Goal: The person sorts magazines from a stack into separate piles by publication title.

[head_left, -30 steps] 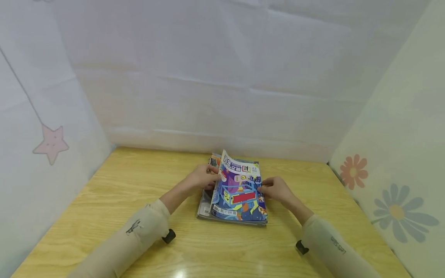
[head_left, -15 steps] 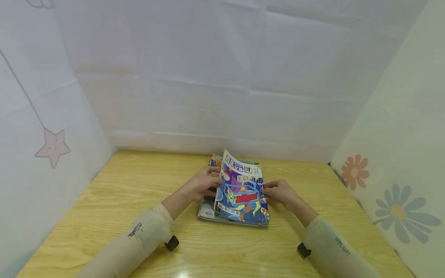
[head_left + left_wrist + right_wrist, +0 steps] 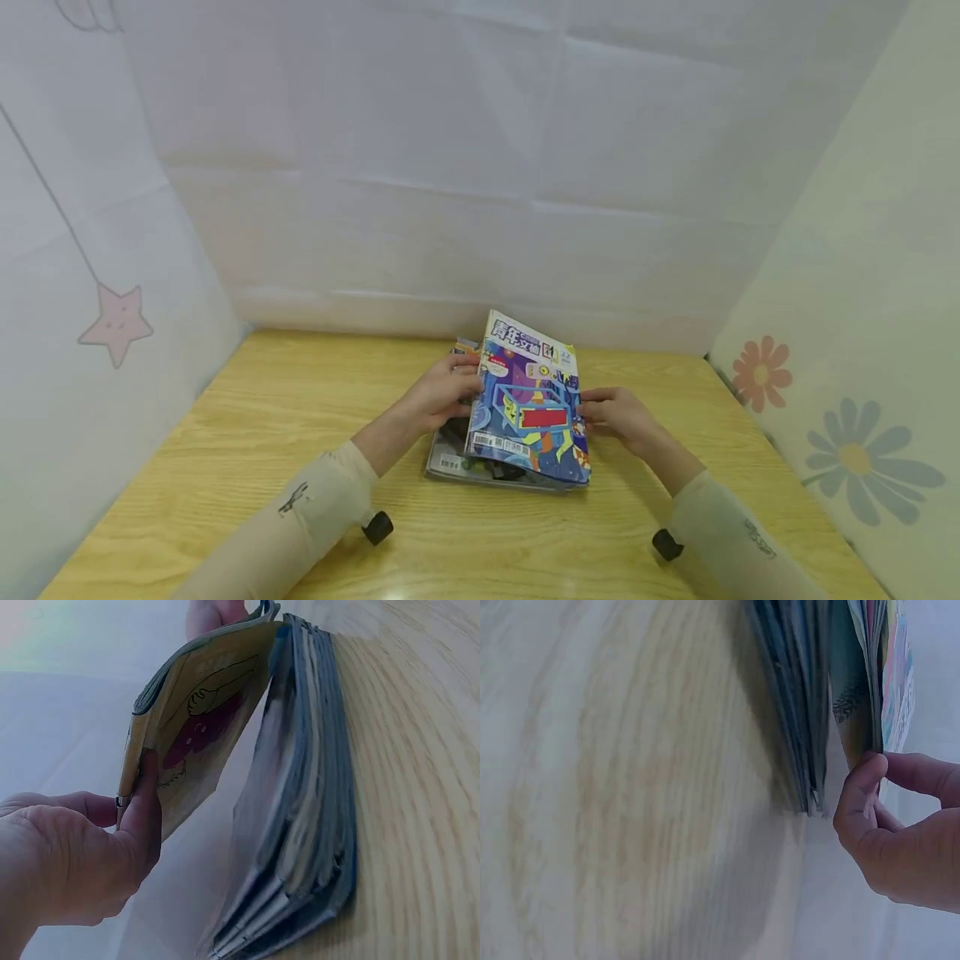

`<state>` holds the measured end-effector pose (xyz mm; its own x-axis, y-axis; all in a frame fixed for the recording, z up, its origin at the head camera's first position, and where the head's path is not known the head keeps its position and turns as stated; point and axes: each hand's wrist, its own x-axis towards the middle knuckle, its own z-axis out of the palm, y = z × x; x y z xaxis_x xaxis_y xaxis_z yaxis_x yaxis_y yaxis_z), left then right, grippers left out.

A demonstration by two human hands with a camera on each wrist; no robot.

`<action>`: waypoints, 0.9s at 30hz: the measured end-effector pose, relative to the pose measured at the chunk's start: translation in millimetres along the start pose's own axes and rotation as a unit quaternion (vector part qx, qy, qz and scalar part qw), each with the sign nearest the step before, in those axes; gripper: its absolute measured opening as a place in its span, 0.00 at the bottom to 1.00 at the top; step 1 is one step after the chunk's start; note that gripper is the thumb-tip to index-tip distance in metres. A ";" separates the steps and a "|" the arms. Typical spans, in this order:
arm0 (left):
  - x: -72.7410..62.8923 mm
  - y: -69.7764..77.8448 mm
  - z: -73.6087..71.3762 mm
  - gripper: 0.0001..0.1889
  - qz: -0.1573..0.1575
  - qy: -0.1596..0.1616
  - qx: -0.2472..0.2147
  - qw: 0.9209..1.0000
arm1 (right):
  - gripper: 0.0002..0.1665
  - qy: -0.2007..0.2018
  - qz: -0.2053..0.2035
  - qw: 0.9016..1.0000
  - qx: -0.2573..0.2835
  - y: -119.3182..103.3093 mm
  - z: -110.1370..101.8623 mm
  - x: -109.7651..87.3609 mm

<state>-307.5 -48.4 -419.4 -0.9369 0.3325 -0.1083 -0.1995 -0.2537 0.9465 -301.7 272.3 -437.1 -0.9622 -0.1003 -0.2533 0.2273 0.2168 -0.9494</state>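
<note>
A colourful magazine [image 3: 532,408] with a blue and purple cover is raised at a tilt over a stack of magazines [image 3: 450,460] on the table. My left hand [image 3: 442,390] pinches its left edge; in the left wrist view the thumb lies against its back cover [image 3: 206,727]. On the opposite edge, my right hand [image 3: 618,419] pinches the magazine between thumb and fingers, as the right wrist view also shows. A gap separates the lifted magazine from the stack [image 3: 315,765] along the left side. Most of the stack's top is hidden beneath it.
The wooden table [image 3: 300,417] reaches back to a white cloth wall [image 3: 390,208]. Printed cloth panels stand at both sides, with a pink star [image 3: 116,323] on the left and flowers [image 3: 855,458] on the right.
The top magazine has risen from the stack and shifted slightly right, tilting more. Both hands have moved with it, and more of the stack's lower front shows.
</note>
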 end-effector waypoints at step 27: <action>48.2 14.2 81.5 0.34 -0.004 0.002 -0.151 0.988 | 0.41 -0.243 -0.033 0.921 0.303 -6.5 -78.3 -30.5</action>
<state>-332.1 38.0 -386.5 -0.9361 0.3318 -0.1169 -0.2826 -0.5116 0.8114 -285.6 350.0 -408.6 -0.8299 -0.5481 -0.1039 0.3537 -0.3730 -0.8578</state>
